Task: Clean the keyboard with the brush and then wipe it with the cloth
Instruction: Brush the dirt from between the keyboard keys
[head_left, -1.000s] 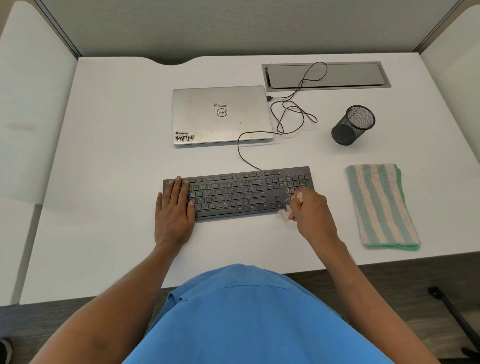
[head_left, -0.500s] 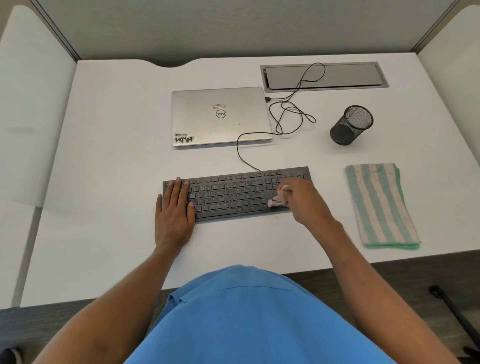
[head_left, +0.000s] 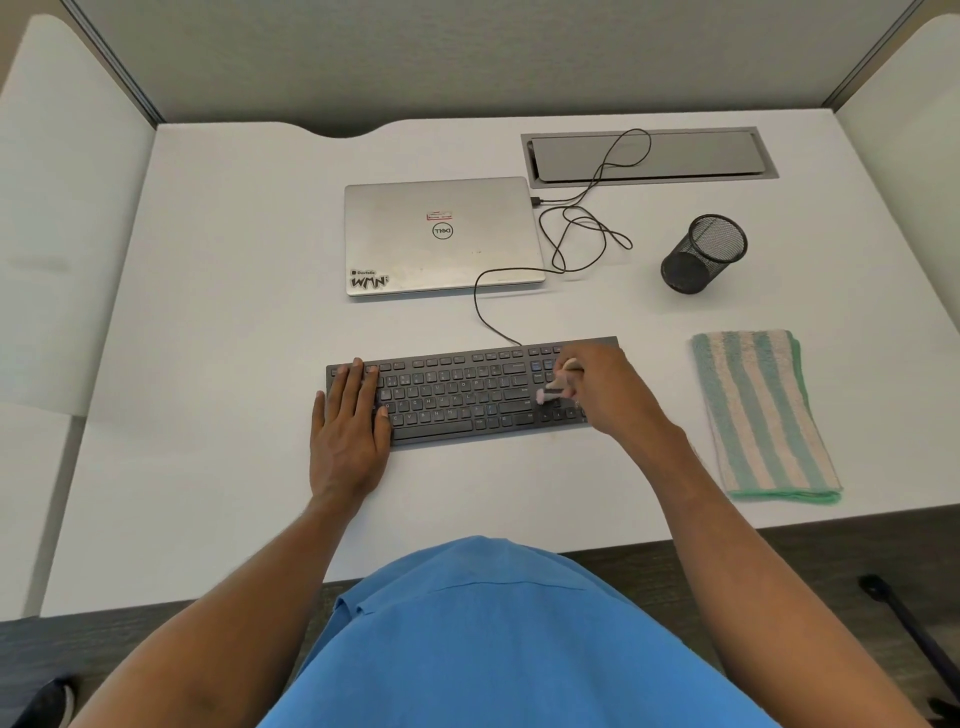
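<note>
right hand (head_left: 605, 395) grip holds brush (head_left: 558, 383) on keyboard (head_left: 457, 395); left hand (head_left: 348, 421) flat, fingers straight

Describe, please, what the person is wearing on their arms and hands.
The left hand and right hand are ungloved, with no visible rings. Both arms are bare: no sleeves, watch or bracelet show. A blue top covers the torso.

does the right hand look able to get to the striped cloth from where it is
Probably yes: the cloth lies just right of the right hand with bare desk between, though that hand grips the brush.
</note>
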